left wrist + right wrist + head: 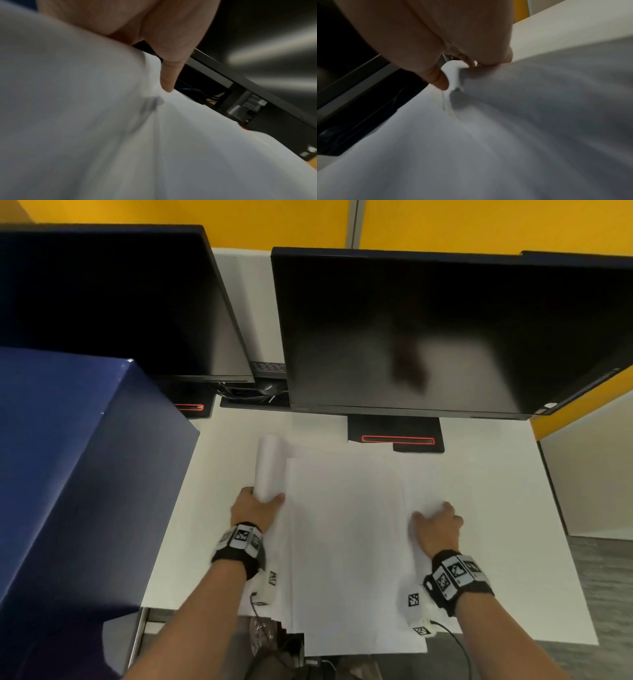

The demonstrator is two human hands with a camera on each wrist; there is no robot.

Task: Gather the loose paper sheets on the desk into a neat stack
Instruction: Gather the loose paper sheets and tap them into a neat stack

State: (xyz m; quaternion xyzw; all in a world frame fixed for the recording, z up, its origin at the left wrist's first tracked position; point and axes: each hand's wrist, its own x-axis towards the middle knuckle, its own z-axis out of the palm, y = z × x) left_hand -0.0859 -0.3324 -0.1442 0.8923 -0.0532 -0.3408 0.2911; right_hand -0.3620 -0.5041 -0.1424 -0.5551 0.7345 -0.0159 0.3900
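a: start at the left hand [255,508]. what is it doing?

b: it grips the near end of a curled-up paper sheet [270,470], fingers wrapped round the roll. the left wrist view shows one finger [169,75] lying along the white curve; the rest of the hand is cut off at the top and blurred.

a: and the right hand [436,523]?

b: fingers bent, pinching up the edge of another sheet [424,487] on the right side. in the right wrist view the thumb [439,79] and curled fingers nip a small lifted fold of paper [453,71]. the view is smeared, so the exact edge is hard to make out.

a: where do the sheets lie?

b: spread flat over the middle of the white tabletop [507,508], between the two hands, overlapping each other. one big sheet [342,542] hangs past the near edge. white on white, so the borders fade; i cannot count them surely, but at least three show.

a: further out?

b: two dark monitors, one at the left [113,302] and one at the right [428,330], each on a black stand with a red line. a blue box [68,474] stands at the left, cut off by the frame. two wrist bands with printed markers, one per arm. a yellow partition [479,224] stands behind.
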